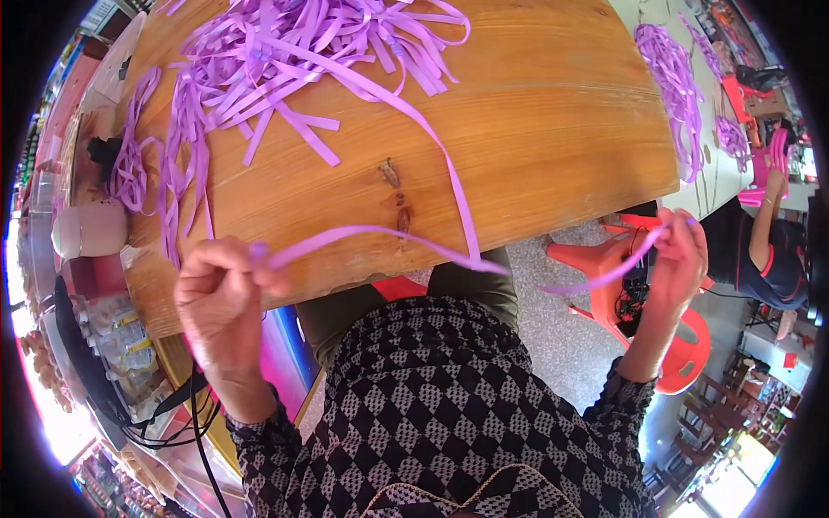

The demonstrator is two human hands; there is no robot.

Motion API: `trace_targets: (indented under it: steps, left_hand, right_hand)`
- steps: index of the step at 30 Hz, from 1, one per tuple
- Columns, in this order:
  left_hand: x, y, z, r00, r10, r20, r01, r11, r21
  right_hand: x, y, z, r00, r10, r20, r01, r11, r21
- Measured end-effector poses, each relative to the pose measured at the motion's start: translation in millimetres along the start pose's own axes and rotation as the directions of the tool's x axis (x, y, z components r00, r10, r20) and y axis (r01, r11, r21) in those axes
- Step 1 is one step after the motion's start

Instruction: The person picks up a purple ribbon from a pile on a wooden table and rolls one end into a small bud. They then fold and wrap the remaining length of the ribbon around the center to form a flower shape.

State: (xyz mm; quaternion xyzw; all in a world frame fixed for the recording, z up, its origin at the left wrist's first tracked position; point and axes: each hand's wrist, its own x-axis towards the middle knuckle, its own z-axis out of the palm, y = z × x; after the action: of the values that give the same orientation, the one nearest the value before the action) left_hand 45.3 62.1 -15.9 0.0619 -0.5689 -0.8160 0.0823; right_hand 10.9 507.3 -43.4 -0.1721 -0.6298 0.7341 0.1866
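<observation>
My left hand (220,293) is closed in a pinch on a purple ribbon (363,230) near the table's front edge. From those fingers the ribbon arcs to the right over the edge. Another length runs down from the pile of purple ribbons (276,65) and meets it near the middle. Out to the right, past the table corner, my right hand (678,259) pinches a purple strip that hangs toward the middle. Blur hides whether both hands hold one and the same ribbon. The pile lies loose at the far left of the wooden table (553,112).
More purple ribbons (673,86) lie on a pale table at the right. An orange stool (596,268) stands below it. At the far right, another person's arm (764,220) reaches toward a pink thing. Black cables (194,414) hang at the lower left.
</observation>
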Motion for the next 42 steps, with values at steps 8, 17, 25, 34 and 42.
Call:
trace_targets:
  steps: [8, 17, 25, 34, 42]
  left_hand:
    - [-6.2, -15.8, 52.0, 0.914, -0.385, 0.131, 0.385, 0.923, 0.031]
    - [-17.2, -29.3, 60.1, 0.869, -0.462, 0.176, 0.472, 0.882, -0.018]
    - [-18.0, -24.4, 60.2, 0.871, -0.477, 0.118, 0.462, 0.876, 0.137]
    - [-23.1, -25.8, 62.1, 0.888, -0.444, 0.123, 0.417, 0.888, 0.192]
    - [-31.3, -40.9, 79.0, 0.971, 0.087, 0.224, -0.216, 0.723, 0.656]
  right_hand:
    - [-85.6, 3.0, 154.0, 0.682, -0.006, 0.731, 0.218, 0.956, -0.195]
    - [-96.7, 24.2, 169.0, 0.429, -0.453, 0.782, 0.746, 0.665, -0.024]
    - [-95.1, 34.8, 165.7, 0.419, -0.551, 0.722, 0.794, 0.608, 0.004]
    - [-95.2, 26.2, 158.5, 0.261, -0.433, 0.863, 0.882, 0.47, -0.032]
    - [-105.0, 24.6, 167.1, 0.132, -0.49, 0.861, 0.975, 0.222, -0.023]
